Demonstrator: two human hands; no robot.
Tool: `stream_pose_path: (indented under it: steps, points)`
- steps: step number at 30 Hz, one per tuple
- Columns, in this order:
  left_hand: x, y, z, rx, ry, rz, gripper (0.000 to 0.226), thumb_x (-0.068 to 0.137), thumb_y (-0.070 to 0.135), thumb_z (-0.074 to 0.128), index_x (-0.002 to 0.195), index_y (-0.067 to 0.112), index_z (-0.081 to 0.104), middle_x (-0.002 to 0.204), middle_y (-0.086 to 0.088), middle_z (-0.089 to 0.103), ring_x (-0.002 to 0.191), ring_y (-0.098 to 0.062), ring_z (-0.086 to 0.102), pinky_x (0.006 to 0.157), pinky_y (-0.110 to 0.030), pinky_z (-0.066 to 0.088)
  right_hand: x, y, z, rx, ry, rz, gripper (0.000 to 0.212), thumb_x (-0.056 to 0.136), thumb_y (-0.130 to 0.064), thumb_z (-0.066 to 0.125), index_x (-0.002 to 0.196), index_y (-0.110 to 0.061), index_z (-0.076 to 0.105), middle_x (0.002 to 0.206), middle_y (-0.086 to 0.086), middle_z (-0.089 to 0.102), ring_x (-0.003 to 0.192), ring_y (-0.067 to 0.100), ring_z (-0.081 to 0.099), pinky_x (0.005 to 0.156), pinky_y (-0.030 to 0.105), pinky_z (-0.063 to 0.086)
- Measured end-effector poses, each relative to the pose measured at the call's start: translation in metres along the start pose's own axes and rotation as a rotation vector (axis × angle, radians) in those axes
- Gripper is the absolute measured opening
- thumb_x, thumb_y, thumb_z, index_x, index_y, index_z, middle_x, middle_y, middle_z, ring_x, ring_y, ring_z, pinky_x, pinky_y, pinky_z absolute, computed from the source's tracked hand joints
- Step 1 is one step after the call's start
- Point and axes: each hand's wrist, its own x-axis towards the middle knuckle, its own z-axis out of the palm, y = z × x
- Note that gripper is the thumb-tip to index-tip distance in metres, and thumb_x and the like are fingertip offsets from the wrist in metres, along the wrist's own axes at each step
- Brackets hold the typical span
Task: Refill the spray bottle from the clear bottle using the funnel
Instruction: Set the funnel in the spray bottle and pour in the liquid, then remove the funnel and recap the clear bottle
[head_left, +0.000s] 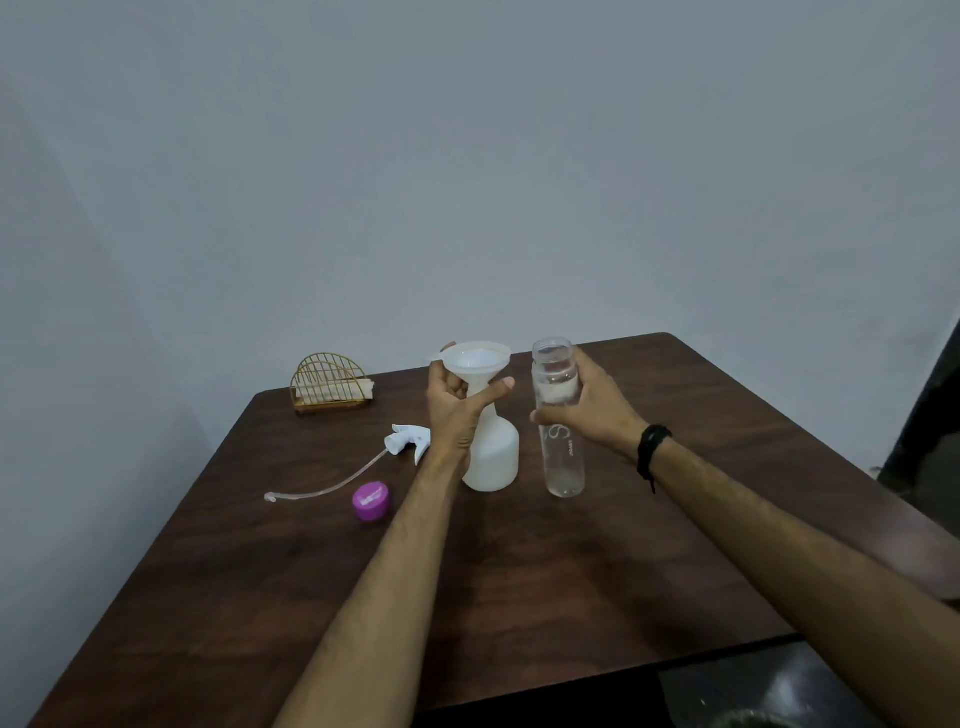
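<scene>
A white spray bottle (494, 457) stands upright mid-table with a white funnel (477, 362) seated in its neck. My left hand (457, 405) grips the funnel's stem where it meets the bottle neck. Just to the right stands the clear bottle (562, 457), upright, uncapped, with a little liquid at the bottom. My right hand (592, 405) is wrapped around its upper half. The white spray head (409, 440) with its long dip tube lies on the table to the left. A purple cap (371, 500) lies in front of it.
A gold wire napkin holder (330, 384) stands at the table's back left corner. The dark wooden table (519, 571) ends close to a grey wall behind. A dark object sits at the far right edge of the view.
</scene>
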Motion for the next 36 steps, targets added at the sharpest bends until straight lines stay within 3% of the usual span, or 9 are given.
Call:
stream_pose_path:
  steps: [5,9,14,18,21,23,27,32,36]
  points:
    - [-0.004,0.001,-0.005,0.039,-0.025,-0.025,0.097,0.049,0.021,0.093,0.135,0.013,0.048,0.116,0.003,0.072,0.112,-0.017,0.067,0.088,-0.032,0.057,-0.015,0.001,0.004,0.032,0.046,-0.042,0.065,0.069,-0.006,0.085,0.124,-0.022,0.053,0.11,-0.006,0.067,0.101,0.01,0.066,0.09,0.032,0.057]
    - [-0.01,-0.001,-0.009,0.068,-0.012,-0.06,0.106,0.045,0.023,0.093,0.139,0.015,0.044,0.116,-0.005,0.07,0.11,-0.021,0.067,0.094,-0.04,0.057,-0.023,-0.003,0.006,0.008,0.055,-0.062,0.065,0.07,-0.006,0.085,0.124,-0.022,0.052,0.111,-0.007,0.066,0.102,0.008,0.064,0.089,0.03,0.056]
    - [-0.018,0.006,-0.034,0.172,0.031,-0.077,0.098,0.056,0.007,0.084,0.141,0.018,0.038,0.128,-0.01,0.06,0.119,-0.022,0.06,0.092,-0.039,0.055,-0.036,-0.011,0.018,-0.028,0.027,-0.12,0.06,0.069,-0.009,0.085,0.12,-0.02,0.054,0.108,-0.01,0.067,0.097,0.002,0.065,0.085,0.023,0.054]
    - [-0.019,0.016,-0.081,0.732,0.103,-0.08,0.072,0.07,0.009,0.082,0.135,0.015,0.05,0.129,-0.008,0.058,0.12,-0.023,0.055,0.092,-0.034,0.051,-0.041,-0.019,0.04,0.014,-0.028,-0.17,0.064,0.071,-0.009,0.085,0.125,-0.021,0.052,0.114,-0.009,0.066,0.104,0.003,0.064,0.087,0.019,0.053]
    - [-0.023,0.022,-0.114,1.35,-0.057,-0.267,0.067,0.077,0.031,0.079,0.138,0.021,0.053,0.137,-0.008,0.055,0.126,-0.027,0.051,0.104,-0.044,0.047,-0.039,-0.024,0.062,0.062,-0.068,-0.184,0.063,0.072,-0.006,0.083,0.126,-0.02,0.053,0.112,-0.008,0.067,0.102,0.006,0.066,0.088,0.024,0.055]
    - [-0.032,0.024,-0.122,1.524,-0.168,-0.392,0.068,0.082,0.032,0.076,0.144,0.022,0.049,0.143,-0.01,0.05,0.131,-0.029,0.047,0.108,-0.044,0.044,-0.036,-0.027,0.077,0.095,-0.097,-0.176,0.064,0.072,-0.008,0.083,0.127,-0.021,0.052,0.111,-0.009,0.068,0.102,0.007,0.067,0.09,0.029,0.056]
    - [-0.039,0.014,-0.134,1.451,-0.21,-0.456,0.053,0.084,0.019,0.074,0.134,0.024,0.058,0.138,-0.01,0.053,0.126,-0.029,0.052,0.106,-0.045,0.047,-0.03,-0.031,0.099,0.142,-0.127,-0.142,0.062,0.069,-0.014,0.083,0.123,-0.02,0.053,0.108,-0.011,0.068,0.1,0.005,0.066,0.091,0.03,0.055]
    - [-0.039,0.013,-0.14,1.338,-0.143,-0.348,0.042,0.087,0.012,0.072,0.128,0.019,0.063,0.127,-0.002,0.058,0.118,-0.023,0.057,0.099,-0.035,0.05,-0.022,-0.027,0.107,0.161,-0.141,-0.125,0.059,0.075,-0.007,0.081,0.124,-0.019,0.051,0.109,-0.011,0.066,0.099,0.004,0.065,0.088,0.026,0.054]
    - [-0.029,0.053,-0.122,0.796,-0.099,-0.097,0.022,0.096,0.021,0.064,0.119,0.021,0.063,0.113,-0.004,0.067,0.093,-0.013,0.061,0.084,-0.031,0.05,-0.02,-0.024,0.112,0.199,-0.158,-0.133,0.06,0.078,-0.007,0.081,0.126,-0.018,0.047,0.109,-0.007,0.065,0.096,0.005,0.066,0.085,0.025,0.055]
